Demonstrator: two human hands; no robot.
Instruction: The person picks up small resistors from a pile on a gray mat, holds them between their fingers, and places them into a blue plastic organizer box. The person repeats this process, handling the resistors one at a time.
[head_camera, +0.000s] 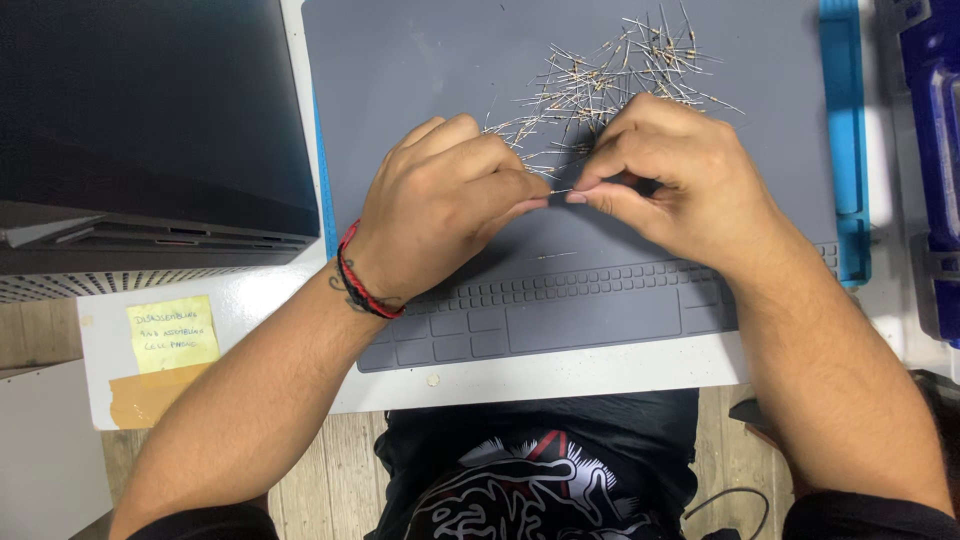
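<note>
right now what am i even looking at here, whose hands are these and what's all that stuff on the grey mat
This is one picture from a camera worn on a person's head, looking down at their own two bare hands over a white table. There is no machine. The left hand, with a red and black wristband, and the right hand meet fingertip to fingertip, pinching one thin wire part between them. It is too small to tell its kind for sure. They work above a grey mat with small moulded compartments along its near edge. Behind the hands lies a loose pile of similar thin-legged parts. One more part lies alone near the compartments. A dark box stands to the left, with a yellow note below it.
</note>
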